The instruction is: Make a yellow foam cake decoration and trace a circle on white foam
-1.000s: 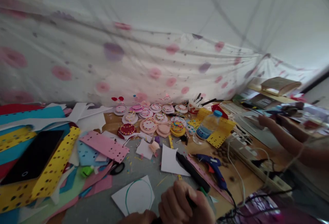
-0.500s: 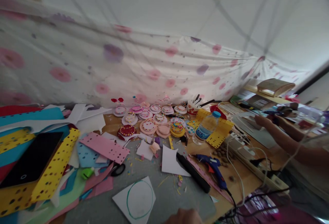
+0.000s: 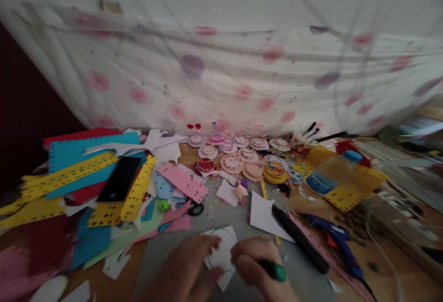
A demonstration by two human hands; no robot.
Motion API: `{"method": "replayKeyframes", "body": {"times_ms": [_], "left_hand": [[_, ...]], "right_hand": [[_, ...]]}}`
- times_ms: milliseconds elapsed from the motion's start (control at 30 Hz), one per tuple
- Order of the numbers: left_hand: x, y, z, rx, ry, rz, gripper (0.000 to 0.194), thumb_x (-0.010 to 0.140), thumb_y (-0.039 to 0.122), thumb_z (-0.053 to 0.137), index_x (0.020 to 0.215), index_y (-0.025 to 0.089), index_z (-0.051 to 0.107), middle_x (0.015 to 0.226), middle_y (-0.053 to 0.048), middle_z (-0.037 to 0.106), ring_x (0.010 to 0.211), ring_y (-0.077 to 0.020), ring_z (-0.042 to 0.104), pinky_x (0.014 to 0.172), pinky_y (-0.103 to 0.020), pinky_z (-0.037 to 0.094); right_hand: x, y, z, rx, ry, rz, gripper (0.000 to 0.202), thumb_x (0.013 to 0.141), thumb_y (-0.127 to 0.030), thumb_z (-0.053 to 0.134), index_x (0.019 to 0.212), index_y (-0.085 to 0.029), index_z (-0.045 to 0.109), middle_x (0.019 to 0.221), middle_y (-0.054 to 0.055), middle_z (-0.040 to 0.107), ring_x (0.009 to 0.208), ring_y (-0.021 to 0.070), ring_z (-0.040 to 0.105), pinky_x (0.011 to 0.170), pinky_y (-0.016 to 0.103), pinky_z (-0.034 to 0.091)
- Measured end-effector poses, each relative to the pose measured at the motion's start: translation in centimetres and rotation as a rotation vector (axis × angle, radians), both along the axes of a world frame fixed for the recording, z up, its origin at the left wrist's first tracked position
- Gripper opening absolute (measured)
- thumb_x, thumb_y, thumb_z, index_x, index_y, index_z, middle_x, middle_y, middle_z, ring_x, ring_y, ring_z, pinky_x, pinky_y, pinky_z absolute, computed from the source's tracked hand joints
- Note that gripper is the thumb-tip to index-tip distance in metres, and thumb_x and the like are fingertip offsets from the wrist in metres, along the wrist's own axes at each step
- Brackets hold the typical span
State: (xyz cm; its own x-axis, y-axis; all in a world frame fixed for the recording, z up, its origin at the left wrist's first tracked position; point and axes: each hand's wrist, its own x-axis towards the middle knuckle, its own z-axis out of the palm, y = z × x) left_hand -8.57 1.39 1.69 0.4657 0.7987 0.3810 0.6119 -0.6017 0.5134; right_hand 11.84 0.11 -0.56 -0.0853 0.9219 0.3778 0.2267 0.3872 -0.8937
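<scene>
A white card (image 3: 226,239) with a green circle drawn on it lies on the grey mat (image 3: 162,249) before me. My left hand (image 3: 188,269), blurred, is at the card's left side, with thumb and forefinger apart and nothing seen between them. At the card's right edge, my right hand (image 3: 259,260) is closed around a marker with a green end (image 3: 277,272). The marker's tip is hidden by my fingers. Just beyond the card are scissors (image 3: 195,209), of which the black handle shows, and a bigger white sheet (image 3: 261,214).
A black rod-like tool (image 3: 301,239) and a blue glue gun (image 3: 337,242) lie to the right, near a water bottle (image 3: 325,177). Small decorated foam hats (image 3: 231,163) line the back. Left are foam sheets (image 3: 86,154) and a phone (image 3: 119,179).
My view has swung left. Both my hands have come in over the circle card, the right one with the green marker. The co-worker's arms at the right have left the view.
</scene>
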Motion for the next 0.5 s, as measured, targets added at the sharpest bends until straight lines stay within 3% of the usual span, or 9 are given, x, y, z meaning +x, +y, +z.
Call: {"method": "replayKeyframes", "body": {"times_ms": [67, 133, 200, 267, 367, 500], "left_hand": [[-3.1, 2.9, 0.3, 0.015, 0.024, 0.173, 0.031, 0.091, 0.033, 0.047, 0.12, 0.023, 0.053, 0.111, -0.009, 0.067, 0.102, -0.0216, 0.064, 0.086, -0.033, 0.053], [-6.7, 6.4, 0.3, 0.056, 0.056, 0.43, 0.029, 0.091, 0.034, 0.044, 0.113, 0.019, 0.055, 0.11, -0.011, 0.065, 0.103, -0.0236, 0.062, 0.089, -0.036, 0.05], [-10.5, 9.7, 0.2, 0.05, 0.235, 0.717, 0.037, 0.087, 0.036, 0.045, 0.116, 0.014, 0.053, 0.115, -0.015, 0.061, 0.112, -0.0277, 0.056, 0.096, -0.039, 0.045], [-14.0, 12.4, -0.1, -0.001, 0.409, 0.918, 0.049, 0.084, 0.042, 0.046, 0.12, 0.008, 0.051, 0.121, -0.02, 0.057, 0.119, -0.0327, 0.05, 0.101, -0.042, 0.039], [-17.6, 14.9, -0.7, -0.055, 0.492, 1.016, 0.059, 0.08, 0.047, 0.05, 0.115, 0.0, 0.052, 0.115, -0.027, 0.057, 0.119, -0.0406, 0.047, 0.101, -0.048, 0.035], [-19.2, 16.5, -1.4, -0.146, 0.571, 1.026, 0.07, 0.074, 0.061, 0.054, 0.105, -0.002, 0.058, 0.108, -0.03, 0.06, 0.112, -0.0434, 0.052, 0.095, -0.047, 0.04]], "right_hand": [[-0.1, 2.1, 1.0, 0.017, -0.294, 0.083, 0.022, 0.086, -0.034, 0.055, 0.069, -0.021, 0.053, 0.059, -0.001, 0.056, 0.052, 0.0121, 0.051, 0.049, 0.024, 0.035], [0.0, 3.9, 1.3, 0.006, -0.553, 0.104, 0.015, 0.082, -0.028, 0.056, 0.071, -0.021, 0.049, 0.057, -0.004, 0.053, 0.048, 0.0112, 0.048, 0.047, 0.024, 0.03], [0.3, 5.2, 0.5, 0.011, -0.704, 0.052, 0.009, 0.077, -0.026, 0.057, 0.08, -0.021, 0.049, 0.064, -0.002, 0.057, 0.054, 0.0137, 0.053, 0.051, 0.025, 0.035], [0.9, 6.1, -1.3, 0.059, -0.771, 0.004, 0.018, 0.075, -0.024, 0.057, 0.091, -0.019, 0.05, 0.078, 0.004, 0.063, 0.068, 0.0191, 0.06, 0.061, 0.029, 0.044], [2.2, 6.8, -4.9, 0.182, -0.828, -0.001, 0.028, 0.078, -0.022, 0.056, 0.104, -0.017, 0.049, 0.097, 0.012, 0.064, 0.089, 0.0252, 0.063, 0.075, 0.037, 0.05], [3.3, 7.4, -8.9, 0.305, -0.889, -0.061, 0.039, 0.08, -0.017, 0.052, 0.118, -0.016, 0.044, 0.11, 0.015, 0.061, 0.106, 0.0308, 0.059, 0.085, 0.044, 0.05]]}}
